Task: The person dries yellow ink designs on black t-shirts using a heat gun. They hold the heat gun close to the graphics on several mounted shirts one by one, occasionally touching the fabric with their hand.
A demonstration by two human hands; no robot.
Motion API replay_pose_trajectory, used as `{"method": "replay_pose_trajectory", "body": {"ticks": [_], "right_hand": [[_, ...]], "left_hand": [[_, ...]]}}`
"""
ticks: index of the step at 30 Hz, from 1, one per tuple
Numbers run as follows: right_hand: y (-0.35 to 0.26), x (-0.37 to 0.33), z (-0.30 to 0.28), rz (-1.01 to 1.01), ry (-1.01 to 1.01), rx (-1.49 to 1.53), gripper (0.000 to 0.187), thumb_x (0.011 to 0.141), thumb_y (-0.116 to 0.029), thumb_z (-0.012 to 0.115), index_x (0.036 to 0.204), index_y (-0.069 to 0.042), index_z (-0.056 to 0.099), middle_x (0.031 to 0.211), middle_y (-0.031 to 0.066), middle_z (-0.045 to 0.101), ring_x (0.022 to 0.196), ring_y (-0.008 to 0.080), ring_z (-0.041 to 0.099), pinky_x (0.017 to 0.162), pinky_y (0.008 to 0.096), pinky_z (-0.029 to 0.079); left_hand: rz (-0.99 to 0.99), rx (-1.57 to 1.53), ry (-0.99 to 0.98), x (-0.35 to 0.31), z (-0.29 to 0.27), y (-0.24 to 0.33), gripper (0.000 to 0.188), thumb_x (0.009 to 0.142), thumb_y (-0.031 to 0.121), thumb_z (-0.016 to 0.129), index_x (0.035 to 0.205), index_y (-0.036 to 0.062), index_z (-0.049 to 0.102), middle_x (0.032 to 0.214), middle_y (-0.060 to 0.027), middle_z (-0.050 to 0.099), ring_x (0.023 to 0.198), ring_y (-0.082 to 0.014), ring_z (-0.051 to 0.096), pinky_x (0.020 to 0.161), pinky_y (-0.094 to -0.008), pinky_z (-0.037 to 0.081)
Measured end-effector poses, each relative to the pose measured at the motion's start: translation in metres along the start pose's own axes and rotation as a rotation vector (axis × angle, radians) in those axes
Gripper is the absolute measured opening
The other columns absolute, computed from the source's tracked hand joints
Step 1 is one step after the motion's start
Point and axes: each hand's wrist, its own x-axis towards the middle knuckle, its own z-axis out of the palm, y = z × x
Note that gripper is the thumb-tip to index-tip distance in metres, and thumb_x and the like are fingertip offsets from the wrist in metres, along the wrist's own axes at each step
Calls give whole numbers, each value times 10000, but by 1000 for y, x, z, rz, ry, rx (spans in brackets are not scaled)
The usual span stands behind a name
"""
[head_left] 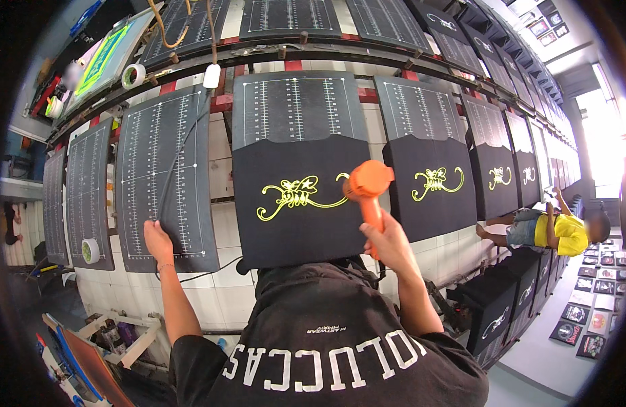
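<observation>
Gripping an orange blower (371, 180) by its handle: right hand (393, 248), fingers wrapped round. Blower hangs above the right end of a yellow insect print (294, 195) on a black shirt (303, 237), which covers the near half of a gridded board (275, 108). Left hand (158, 242) at a dark cord (172, 173), near end of the board left of it (cannot tell whether fingers close on the cord).

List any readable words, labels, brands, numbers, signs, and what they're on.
Wording not copied; places only.
Wearer's black shirt: large white lettering, legible; small white line.
Dark boards: white ruler scales; digits too small.
Green-and-yellow panel: lettering, too blurred.
Far-right prints: too small.
Orange tool in the right hand: none visible.
</observation>
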Motion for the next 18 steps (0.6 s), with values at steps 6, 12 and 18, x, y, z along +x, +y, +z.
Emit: {"method": "replay_pose_trajectory", "body": {"ticks": [6,12,18], "right_hand": [[35,13,-56,-65,-79,94,567,982,-191,643,1468,3,423,810,20,596,608,90,601,534,258,518],[60,19,-158,-102,-405,165,559,980,-199,660,1461,-6,452,840,0,600,626,79,594,567,248,520],[86,36,-284,-82,-160,134,541,981,-158,625,1459,3,428,856,19,582,623,85,595,565,259,534]], "left_hand": [[-161,-136,211,-97,-26,16,308,1073,273,481,1026,-28,532,945,-252,631,911,-467,612,784,-525,459],[-354,-230,-83,-252,-29,64,293,1059,255,498,1091,-31,555,804,-186,608,777,-290,637,651,-413,492],[-484,-556,-46,-361,-4,146,186,1030,167,493,1067,-4,557,798,-107,593,732,-160,611,621,-323,525]]}}
